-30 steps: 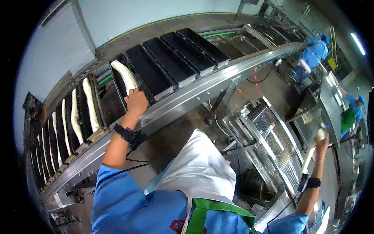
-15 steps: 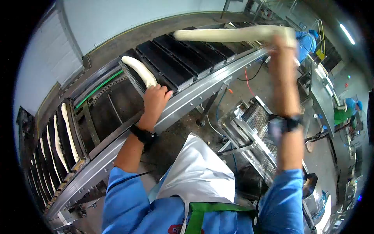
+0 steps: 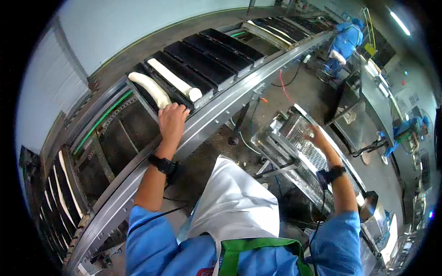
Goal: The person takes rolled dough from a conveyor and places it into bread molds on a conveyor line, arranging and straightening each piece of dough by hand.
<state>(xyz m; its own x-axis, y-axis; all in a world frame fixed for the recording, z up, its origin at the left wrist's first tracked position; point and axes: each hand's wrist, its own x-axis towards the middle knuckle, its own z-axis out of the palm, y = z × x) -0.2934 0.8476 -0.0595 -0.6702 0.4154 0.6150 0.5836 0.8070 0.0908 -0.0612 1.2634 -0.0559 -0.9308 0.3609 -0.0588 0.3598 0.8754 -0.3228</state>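
A long metal conveyor (image 3: 209, 110) bears separate sets of black pans (image 3: 195, 60) lying side by side across it.

Out front goes our left hand (image 3: 173, 120), the farther forward of the two, back turned up toward us, fingers bent over ahead, and how firmly they close we can't tell! Behind it our left forearm (image 3: 149, 192) rises steeply, leaning a touch inward. Well apart on the other side, our right hand (image 3: 317, 137) hangs free, fingers loosely parted and unclenched, while our right forearm (image 3: 344, 197) slants inward beneath it. Both forearms are bare, both reaching away from our chest!
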